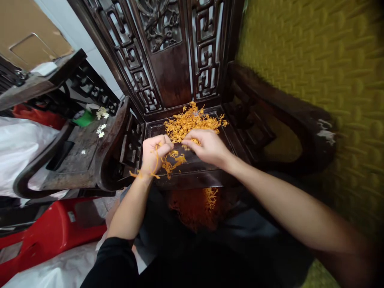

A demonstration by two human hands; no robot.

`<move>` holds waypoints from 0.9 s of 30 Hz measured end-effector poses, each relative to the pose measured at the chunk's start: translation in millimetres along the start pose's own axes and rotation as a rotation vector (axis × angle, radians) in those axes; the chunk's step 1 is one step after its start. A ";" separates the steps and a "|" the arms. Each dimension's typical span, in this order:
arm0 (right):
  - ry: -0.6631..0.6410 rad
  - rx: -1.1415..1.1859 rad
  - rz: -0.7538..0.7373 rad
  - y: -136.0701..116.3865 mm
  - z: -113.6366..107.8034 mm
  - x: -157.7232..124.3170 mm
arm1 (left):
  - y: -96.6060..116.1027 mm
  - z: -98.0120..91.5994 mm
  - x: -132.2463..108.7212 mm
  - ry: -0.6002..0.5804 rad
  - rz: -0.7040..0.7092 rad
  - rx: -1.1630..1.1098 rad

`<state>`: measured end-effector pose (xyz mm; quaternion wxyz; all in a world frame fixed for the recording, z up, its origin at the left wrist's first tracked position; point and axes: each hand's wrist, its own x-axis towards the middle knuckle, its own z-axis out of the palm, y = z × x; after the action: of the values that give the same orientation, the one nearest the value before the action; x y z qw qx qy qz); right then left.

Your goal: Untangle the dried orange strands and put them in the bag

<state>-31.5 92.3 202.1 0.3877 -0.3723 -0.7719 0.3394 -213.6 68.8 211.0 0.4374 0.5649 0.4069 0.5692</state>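
Note:
A loose heap of thin orange strands lies on the seat of a dark carved wooden chair. My left hand is closed round a bunch of these strands, and some hang below the wrist. My right hand reaches into the near edge of the heap with fingers pinched on a few strands. More orange strands sit in a reddish-brown container below the seat's front edge, between my knees.
A second dark wooden chair stands to the left, with small white flowers and a green object on it. A red plastic stool lies lower left beside white plastic sheeting. A yellow-green textured wall fills the right.

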 end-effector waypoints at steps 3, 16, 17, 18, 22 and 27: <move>0.053 -0.388 -0.086 2.2 -8.2 4.4 | 1.8 10.0 6.0 0.025 -0.077 -0.178; 0.222 0.057 0.327 36.4 -59.4 13.0 | 36.4 -40.3 18.1 0.268 -0.204 -0.624; 0.173 0.071 0.258 25.7 -48.8 10.6 | 33.6 -38.0 18.1 0.265 -0.211 -0.622; 0.123 0.076 0.195 15.6 -38.2 8.1 | 30.8 -35.4 18.3 0.263 -0.222 -0.615; -0.107 0.137 0.103 -4.6 -8.1 0.0 | 23.6 -26.8 20.1 0.263 -0.298 -0.598; -0.040 0.397 0.357 7.9 -2.1 2.4 | 18.7 -26.2 25.9 0.361 -0.275 -0.598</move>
<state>-28.2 98.7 197.5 0.3719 -0.4125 -0.6198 0.5545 -239.9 89.1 235.5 0.5766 0.2429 0.3655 0.6891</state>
